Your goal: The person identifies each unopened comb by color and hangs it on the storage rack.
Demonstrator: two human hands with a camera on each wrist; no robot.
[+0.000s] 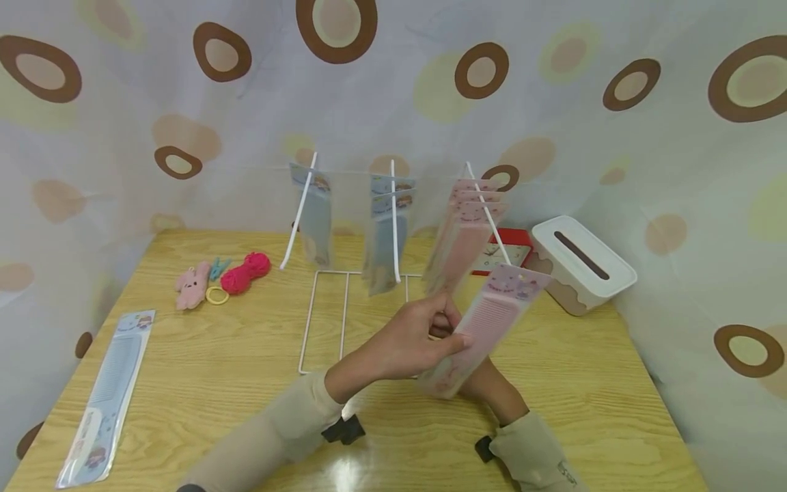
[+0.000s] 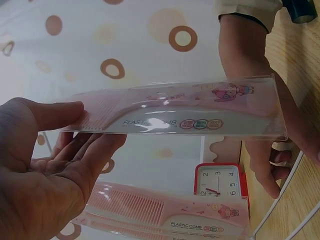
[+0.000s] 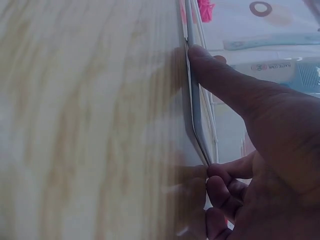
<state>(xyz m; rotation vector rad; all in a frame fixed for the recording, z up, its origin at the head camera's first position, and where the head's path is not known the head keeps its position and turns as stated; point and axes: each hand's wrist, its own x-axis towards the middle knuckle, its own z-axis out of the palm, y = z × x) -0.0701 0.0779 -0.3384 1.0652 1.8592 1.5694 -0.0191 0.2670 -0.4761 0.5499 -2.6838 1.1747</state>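
My left hand (image 1: 424, 338) pinches a packaged pink plastic comb (image 1: 486, 324) between thumb and fingers, its printed header near the tip of the right hook. In the left wrist view the clear sleeve of this comb lies across the hand. My right hand (image 3: 275, 130) is low at the tabletop, thumb and curled fingers on the white wire base (image 3: 216, 115) of a display rack; the held comb partly hides it in the head view. Pink comb packs (image 1: 458, 239) hang on the right hook (image 1: 488, 215). Blue comb packs hang on the middle hook (image 1: 394, 225) and left hook (image 1: 299, 212).
A blue packaged comb (image 1: 107, 396) lies at the table's left. Behind it are a pink plush (image 1: 193, 285), a teal clip (image 1: 218, 268), a yellow ring (image 1: 217, 295) and pink yarn (image 1: 246, 272). A red clock (image 1: 513, 249) and a tissue box (image 1: 581, 263) stand back right.
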